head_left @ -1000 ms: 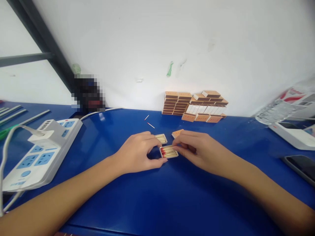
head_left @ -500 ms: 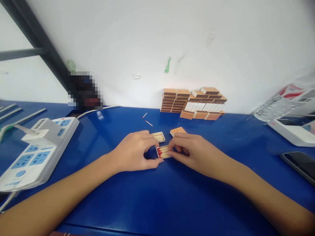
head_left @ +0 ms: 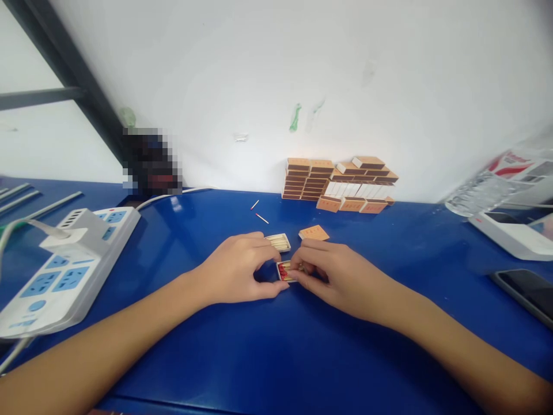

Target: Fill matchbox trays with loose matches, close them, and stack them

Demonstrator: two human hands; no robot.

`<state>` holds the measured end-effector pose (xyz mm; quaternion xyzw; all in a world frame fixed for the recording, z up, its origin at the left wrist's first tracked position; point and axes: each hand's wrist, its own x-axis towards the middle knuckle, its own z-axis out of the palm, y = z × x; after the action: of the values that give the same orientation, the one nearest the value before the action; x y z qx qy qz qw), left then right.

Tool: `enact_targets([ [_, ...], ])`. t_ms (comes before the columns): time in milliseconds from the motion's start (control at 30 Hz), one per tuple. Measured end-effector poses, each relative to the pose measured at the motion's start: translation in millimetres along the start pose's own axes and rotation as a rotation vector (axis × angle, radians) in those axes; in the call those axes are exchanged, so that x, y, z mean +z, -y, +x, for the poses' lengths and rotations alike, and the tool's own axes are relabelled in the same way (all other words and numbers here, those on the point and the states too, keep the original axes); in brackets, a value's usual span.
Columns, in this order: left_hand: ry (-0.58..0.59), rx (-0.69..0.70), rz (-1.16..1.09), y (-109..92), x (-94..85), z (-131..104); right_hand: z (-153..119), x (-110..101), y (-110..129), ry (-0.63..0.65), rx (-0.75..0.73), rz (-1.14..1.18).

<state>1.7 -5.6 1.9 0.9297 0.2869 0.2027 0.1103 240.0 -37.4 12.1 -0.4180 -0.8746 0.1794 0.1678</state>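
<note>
Between my hands lies a small matchbox tray [head_left: 283, 271] with red-headed matches in it. My left hand [head_left: 244, 269] grips the tray's left end between thumb and finger. My right hand [head_left: 330, 274] has its fingertips pinched over the matches and hides the tray's right part; what it holds is too small to make out. Just behind, a second tray of matches [head_left: 280, 242] is partly covered by my left hand. An orange matchbox cover [head_left: 314, 233] rests behind my right hand. Farther back lie two loose matches [head_left: 261, 218].
Stacked matchboxes [head_left: 307, 178] stand against the wall, with more boxes [head_left: 363, 189] to their right. A white power strip [head_left: 64, 271] is at the left. On the right are a plastic bottle [head_left: 488, 184], a white device [head_left: 514, 236] and a phone [head_left: 529, 293].
My right fingertips have moved slightly left over the tray and now cover more of the matches. My left hand keeps its grip. The view has shifted a little.
</note>
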Motion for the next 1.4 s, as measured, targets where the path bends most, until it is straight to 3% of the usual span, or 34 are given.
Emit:
enact_targets([
  [700,0.023,0.017,0.017,-1.3,-1.0,-0.5,2.1,1.5,-1.8,-0.095,-0.019,-0.015],
  [1400,0.028,0.012,0.035,0.1,-2.0,-1.0,-0.9,2.7,-5.3,-0.090,-0.062,-0.093],
])
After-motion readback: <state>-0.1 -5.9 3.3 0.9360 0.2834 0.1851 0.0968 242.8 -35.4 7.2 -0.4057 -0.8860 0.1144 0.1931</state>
